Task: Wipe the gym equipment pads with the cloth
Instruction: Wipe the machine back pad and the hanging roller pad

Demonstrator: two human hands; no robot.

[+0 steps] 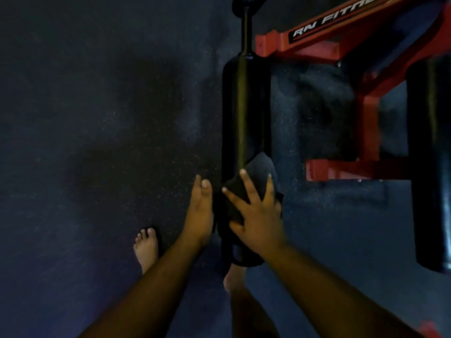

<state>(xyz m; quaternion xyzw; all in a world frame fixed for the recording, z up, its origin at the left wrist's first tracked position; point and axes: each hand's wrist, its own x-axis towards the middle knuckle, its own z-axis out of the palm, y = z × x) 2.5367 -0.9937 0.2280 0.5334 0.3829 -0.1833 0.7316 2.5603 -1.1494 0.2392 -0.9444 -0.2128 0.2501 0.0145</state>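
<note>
Both forearms are bare, with no sleeves reaching into view. The left hand [200, 211] and right hand [256, 215] carry no gloves, rings or watch. Both feet are bare, without shoes.

The roller pad [245, 113] lies left of the machine frame [317, 47]; the cloth [258, 167] lies on its near end under the right hand [256, 211], the left hand [200, 211] alongside.

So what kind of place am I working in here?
Most likely a gym: a red steel machine frame with partly visible "FITNE" lettering, black roller pads, and dark speckled rubber flooring.
</note>
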